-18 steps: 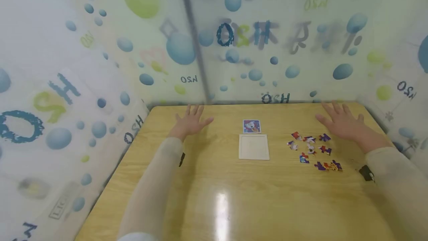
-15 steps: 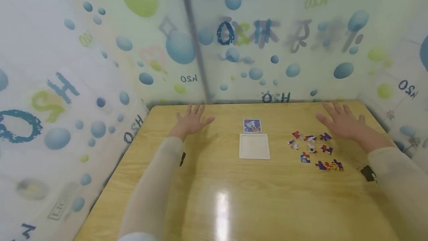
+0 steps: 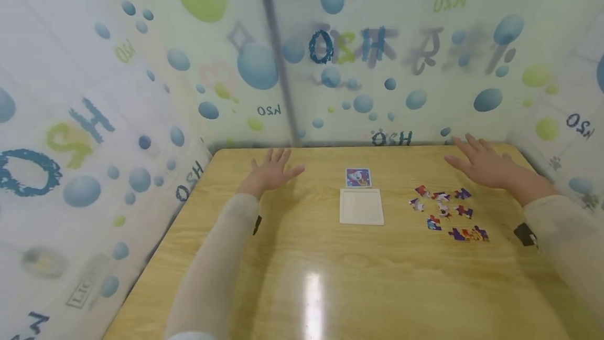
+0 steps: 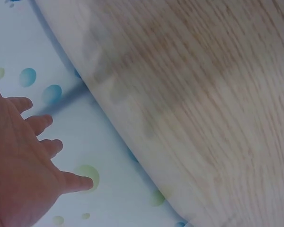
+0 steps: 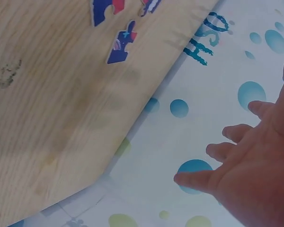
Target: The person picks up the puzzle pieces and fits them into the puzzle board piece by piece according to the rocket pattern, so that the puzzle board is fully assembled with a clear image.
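Observation:
My left hand [image 3: 270, 176] hovers over the far left part of the wooden table [image 3: 292, 266], fingers spread and holding nothing. Over the far right part, my right hand [image 3: 488, 166] is also spread and holds nothing. Several loose jigsaw puzzle pieces [image 3: 442, 210] lie on the table just left of and nearer than the right hand. Between the hands sit a cream square puzzle frame [image 3: 362, 207] and, touching its far side, a small picture card [image 3: 358, 178] with a white cartoon figure. In the right wrist view, a purple puzzle piece [image 5: 122, 45] lies near the table edge.
A patterned wall [image 3: 349, 119] with blue and green dots stands right behind the table, and another wall [image 3: 118, 135] runs along its left side. A dark wrist-camera mount [image 3: 525, 235] hangs under the right sleeve.
The right hand has risen slightly and turned, its fingers now reaching above the table's far edge in view. The left hand stays nearly still. The view has shifted slightly.

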`<state>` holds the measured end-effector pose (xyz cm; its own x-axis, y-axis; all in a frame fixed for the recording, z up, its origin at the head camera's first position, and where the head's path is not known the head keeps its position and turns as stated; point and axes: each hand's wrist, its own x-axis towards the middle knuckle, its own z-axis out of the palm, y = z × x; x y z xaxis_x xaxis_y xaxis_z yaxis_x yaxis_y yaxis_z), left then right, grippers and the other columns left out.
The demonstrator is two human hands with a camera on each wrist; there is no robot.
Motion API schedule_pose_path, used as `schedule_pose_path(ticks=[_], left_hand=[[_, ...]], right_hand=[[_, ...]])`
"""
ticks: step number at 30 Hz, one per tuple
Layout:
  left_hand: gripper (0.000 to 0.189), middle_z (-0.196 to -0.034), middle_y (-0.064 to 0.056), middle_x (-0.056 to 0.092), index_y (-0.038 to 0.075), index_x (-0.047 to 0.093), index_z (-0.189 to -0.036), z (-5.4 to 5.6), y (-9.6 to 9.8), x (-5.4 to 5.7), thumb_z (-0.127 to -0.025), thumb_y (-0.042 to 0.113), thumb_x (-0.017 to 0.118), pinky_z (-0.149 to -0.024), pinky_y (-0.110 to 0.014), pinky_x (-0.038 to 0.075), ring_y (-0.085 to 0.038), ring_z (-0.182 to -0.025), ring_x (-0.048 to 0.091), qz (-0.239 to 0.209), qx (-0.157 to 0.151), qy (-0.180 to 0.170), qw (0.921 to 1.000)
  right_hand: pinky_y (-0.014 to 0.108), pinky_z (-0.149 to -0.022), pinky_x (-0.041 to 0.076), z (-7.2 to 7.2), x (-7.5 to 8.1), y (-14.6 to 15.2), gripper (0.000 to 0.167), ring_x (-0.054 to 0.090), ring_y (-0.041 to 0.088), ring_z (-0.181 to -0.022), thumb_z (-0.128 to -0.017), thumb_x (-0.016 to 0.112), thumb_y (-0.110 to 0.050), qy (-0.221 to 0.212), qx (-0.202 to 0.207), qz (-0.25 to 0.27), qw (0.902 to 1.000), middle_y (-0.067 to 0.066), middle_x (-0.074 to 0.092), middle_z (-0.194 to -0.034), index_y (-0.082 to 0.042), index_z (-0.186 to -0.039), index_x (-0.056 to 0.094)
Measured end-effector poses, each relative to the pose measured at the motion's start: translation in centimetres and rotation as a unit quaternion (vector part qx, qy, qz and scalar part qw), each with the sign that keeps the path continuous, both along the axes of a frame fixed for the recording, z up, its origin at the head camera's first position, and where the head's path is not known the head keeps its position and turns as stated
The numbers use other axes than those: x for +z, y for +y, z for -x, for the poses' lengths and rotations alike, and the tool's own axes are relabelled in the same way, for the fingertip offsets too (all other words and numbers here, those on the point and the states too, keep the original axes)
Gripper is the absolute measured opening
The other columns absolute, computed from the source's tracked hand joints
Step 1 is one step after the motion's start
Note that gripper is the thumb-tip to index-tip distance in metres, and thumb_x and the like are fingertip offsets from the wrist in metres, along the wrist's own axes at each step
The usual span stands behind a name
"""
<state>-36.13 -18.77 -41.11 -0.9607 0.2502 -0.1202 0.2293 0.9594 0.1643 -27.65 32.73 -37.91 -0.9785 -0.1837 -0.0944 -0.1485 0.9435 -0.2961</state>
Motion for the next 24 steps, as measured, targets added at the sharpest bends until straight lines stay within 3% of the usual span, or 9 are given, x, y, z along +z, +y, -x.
schedule_pose_path(ticks=[5, 7, 11, 13, 19, 24], left_hand=[[0.091, -0.155, 0.004, -0.003, 0.036, -0.003, -0.146, 0.0, 0.4, 0.1, -0.073, 0.085, 0.02, -0.102, -0.07, -0.005, -0.025, -0.143, -0.007, -0.016, -0.007, -0.011, 0.9998], [0.091, -0.155, 0.003, 0.001, 0.036, -0.003, -0.146, -0.1, 0.7, 0.1, -0.073, 0.085, 0.022, -0.106, -0.066, 0.0, -0.025, -0.143, -0.001, -0.03, -0.012, -0.028, 0.9991], [0.093, -0.154, 0.004, 0.016, 0.038, 0.005, -0.145, -0.5, 1.9, 0.1, -0.07, 0.086, 0.029, -0.111, -0.056, 0.016, -0.025, -0.141, 0.017, -0.053, -0.011, -0.076, 0.9957], [0.093, -0.152, 0.004, 0.023, 0.035, 0.011, -0.146, -0.8, 2.7, -0.1, -0.07, 0.085, 0.032, -0.11, -0.052, 0.022, -0.025, -0.139, 0.023, -0.052, -0.019, -0.086, 0.9947], [0.092, -0.148, 0.001, 0.033, 0.024, 0.028, -0.144, -1.7, 5.5, -1.2, -0.072, 0.08, 0.041, -0.109, -0.047, 0.027, -0.024, -0.135, 0.031, -0.031, -0.082, -0.08, 0.9929], [0.091, -0.137, 0.0, 0.047, 0.023, 0.033, -0.141, -2.5, 7.6, -2.5, -0.069, 0.074, 0.055, -0.106, -0.042, 0.034, -0.02, -0.126, 0.043, -0.042, -0.13, -0.1, 0.9855]], right_hand=[[0.072, -0.099, 0.005, 0.7, 0.5, 0.0, 0.077, -0.002, 0.055, -0.131, -0.094, 0.031, -0.054, 0.002, 0.035, 0.047, 0.9983, 0.032, -0.004, -0.148, -0.009, -0.147, 0.001], [0.069, -0.101, 0.013, 1.0, 0.5, -0.1, 0.076, 0.01, 0.053, -0.132, -0.094, 0.033, -0.053, 0.004, 0.047, 0.065, 0.9968, 0.032, 0.008, -0.148, -0.009, -0.148, 0.003], [0.061, -0.09, 0.037, 1.8, -0.1, -0.5, 0.072, 0.043, 0.042, -0.118, -0.091, 0.041, -0.054, 0.017, 0.061, 0.081, 0.9947, 0.024, 0.041, -0.134, -0.015, -0.147, 0.018], [0.055, -0.083, 0.044, 2.1, -0.6, -0.6, 0.069, 0.051, 0.035, -0.109, -0.089, 0.046, -0.053, 0.027, 0.065, 0.087, 0.9938, 0.02, 0.05, -0.124, -0.016, -0.144, 0.027], [0.043, -0.074, 0.048, 3.0, -2.6, -0.9, 0.064, 0.055, 0.025, -0.098, -0.085, 0.055, -0.051, 0.025, 0.08, 0.1, 0.9914, 0.011, 0.056, -0.11, -0.017, -0.137, 0.04], [0.036, -0.071, 0.047, 3.7, -4.6, -0.9, 0.061, 0.054, 0.022, -0.093, -0.083, 0.061, -0.047, 0.001, 0.091, 0.12, 0.9887, 0.008, 0.056, -0.105, -0.019, -0.134, 0.043]])
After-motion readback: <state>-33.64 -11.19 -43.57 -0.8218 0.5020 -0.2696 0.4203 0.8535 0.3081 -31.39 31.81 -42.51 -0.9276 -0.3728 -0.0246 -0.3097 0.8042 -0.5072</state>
